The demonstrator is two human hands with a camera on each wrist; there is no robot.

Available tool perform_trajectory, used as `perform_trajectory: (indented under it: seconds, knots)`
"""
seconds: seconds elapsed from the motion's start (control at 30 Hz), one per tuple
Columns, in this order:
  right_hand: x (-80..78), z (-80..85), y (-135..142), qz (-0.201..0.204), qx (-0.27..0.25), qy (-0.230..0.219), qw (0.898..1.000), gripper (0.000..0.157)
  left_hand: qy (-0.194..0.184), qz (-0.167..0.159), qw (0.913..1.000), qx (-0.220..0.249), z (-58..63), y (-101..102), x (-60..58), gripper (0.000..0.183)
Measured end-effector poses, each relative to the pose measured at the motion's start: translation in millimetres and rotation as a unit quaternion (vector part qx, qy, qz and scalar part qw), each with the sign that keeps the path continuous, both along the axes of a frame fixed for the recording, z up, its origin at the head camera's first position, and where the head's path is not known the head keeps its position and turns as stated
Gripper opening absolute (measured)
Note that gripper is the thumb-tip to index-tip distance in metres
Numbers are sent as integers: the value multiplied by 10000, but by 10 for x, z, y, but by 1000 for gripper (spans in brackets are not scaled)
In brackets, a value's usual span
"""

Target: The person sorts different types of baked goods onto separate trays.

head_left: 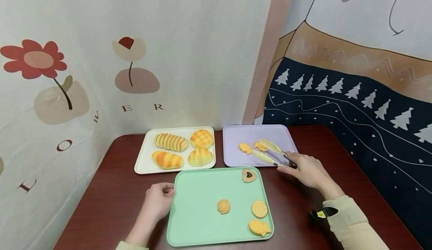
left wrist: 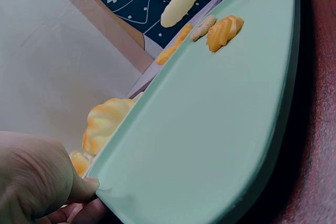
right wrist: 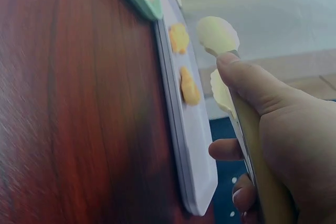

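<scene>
My left hand [head_left: 158,201] pinches the left rim of a mint green tray [head_left: 194,199], the thumb on top in the left wrist view. On that tray lie a swirl cookie [head_left: 224,206], a heart cookie with a dark centre [head_left: 249,175], a round cookie [head_left: 259,208] and a fish-shaped cookie [head_left: 259,227]. My right hand [head_left: 308,170] grips metal tongs with cream tips [head_left: 264,157], held over a lilac tray [head_left: 236,130]. The tong tips stand apart, overlapping one small orange cookie [head_left: 259,147] in the head view; a fish-shaped orange cookie [head_left: 245,148] lies left of them.
A white tray [head_left: 141,163] with several bread pieces [head_left: 167,160] stands at the back left, beside the lilac tray. All three trays sit on a dark red wooden table [head_left: 101,205]. Printed cloth [head_left: 189,55] hangs behind and along the right side.
</scene>
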State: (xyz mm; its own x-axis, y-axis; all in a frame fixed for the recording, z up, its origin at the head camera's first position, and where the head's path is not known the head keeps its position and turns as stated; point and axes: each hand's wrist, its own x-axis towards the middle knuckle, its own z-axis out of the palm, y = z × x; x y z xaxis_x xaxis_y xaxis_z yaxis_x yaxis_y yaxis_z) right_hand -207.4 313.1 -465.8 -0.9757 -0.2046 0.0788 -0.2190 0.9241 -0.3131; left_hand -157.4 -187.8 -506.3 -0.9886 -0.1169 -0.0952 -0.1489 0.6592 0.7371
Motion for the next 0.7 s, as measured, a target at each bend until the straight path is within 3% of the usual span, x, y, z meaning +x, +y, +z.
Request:
perform_trajectory:
  seconds: [0.4, 0.7]
  knots:
    - [275, 101, -180, 583, 36, 278, 9979, 76, 11, -1, 10000, -1, 6, -2, -3, 20]
    - [414, 112, -248, 759, 151, -41, 9970, 75, 32, -37, 10000, -28, -17, -7, -11, 20]
